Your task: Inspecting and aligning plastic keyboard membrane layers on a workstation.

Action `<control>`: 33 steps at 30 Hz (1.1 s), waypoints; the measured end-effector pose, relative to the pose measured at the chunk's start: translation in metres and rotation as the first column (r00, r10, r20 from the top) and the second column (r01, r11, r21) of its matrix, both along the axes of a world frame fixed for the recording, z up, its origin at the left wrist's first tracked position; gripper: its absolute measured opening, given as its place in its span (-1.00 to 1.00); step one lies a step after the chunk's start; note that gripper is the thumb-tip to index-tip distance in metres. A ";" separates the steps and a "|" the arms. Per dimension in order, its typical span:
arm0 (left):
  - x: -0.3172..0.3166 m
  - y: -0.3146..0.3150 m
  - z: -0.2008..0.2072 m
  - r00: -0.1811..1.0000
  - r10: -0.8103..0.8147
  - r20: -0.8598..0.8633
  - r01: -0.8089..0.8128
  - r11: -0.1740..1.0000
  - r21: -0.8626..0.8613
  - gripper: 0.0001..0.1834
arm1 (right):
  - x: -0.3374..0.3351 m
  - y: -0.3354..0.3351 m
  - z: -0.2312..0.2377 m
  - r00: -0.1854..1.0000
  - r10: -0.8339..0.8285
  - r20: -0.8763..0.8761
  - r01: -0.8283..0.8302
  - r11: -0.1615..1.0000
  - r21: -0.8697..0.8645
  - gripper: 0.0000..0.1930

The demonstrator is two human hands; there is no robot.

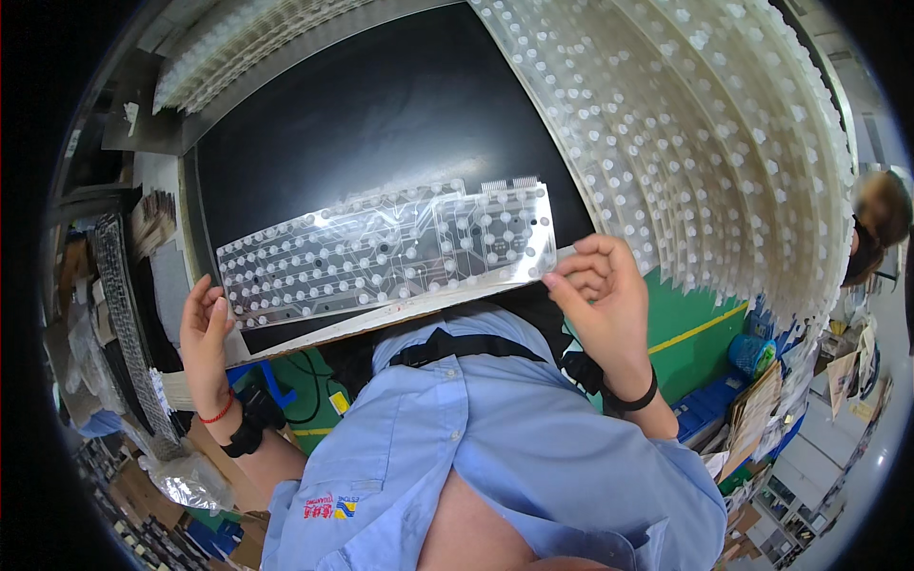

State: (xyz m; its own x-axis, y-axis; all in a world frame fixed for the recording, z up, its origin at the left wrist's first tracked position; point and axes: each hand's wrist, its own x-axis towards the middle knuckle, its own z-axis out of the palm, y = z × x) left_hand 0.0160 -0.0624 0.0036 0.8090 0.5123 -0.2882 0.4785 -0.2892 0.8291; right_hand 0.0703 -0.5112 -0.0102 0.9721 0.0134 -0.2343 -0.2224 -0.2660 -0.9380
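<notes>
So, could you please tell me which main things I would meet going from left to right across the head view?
Left hand, clear sheet with white dots, right hand, blue basket, another person.

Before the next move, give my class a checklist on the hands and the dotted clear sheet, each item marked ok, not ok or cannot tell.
1. Left hand at the clear sheet's left end: ok.
2. Right hand at its right end: ok.
3. Sheet over the black board: ok.
4. Sheet apart from the stack on the right: ok.
5. Sheet fully flat on the board: cannot tell.
</notes>
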 end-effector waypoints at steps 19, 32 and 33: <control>-0.001 0.018 -0.019 0.992 -0.128 -0.011 0.126 0.958 0.257 -0.28 | 0.082 0.043 -0.005 0.973 0.121 -0.199 -0.059 0.954 0.293 -0.80; -0.003 0.025 -0.027 0.997 -0.064 0.040 0.057 0.985 0.164 -0.27 | 0.083 0.039 -0.007 0.968 0.120 -0.221 -0.043 0.945 0.325 -0.83; -0.003 0.024 -0.027 0.998 -0.058 0.034 0.052 0.985 0.163 -0.28 | 0.082 0.040 -0.007 0.969 0.117 -0.215 -0.044 0.947 0.318 -0.82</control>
State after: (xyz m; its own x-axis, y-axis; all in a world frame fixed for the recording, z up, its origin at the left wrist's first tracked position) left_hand 0.0128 -0.0384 -0.0229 0.8459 0.5044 -0.1732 0.4270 -0.4461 0.7866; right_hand 0.1526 -0.4717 -0.0175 0.8853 0.1969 -0.4212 -0.4301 0.0027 -0.9028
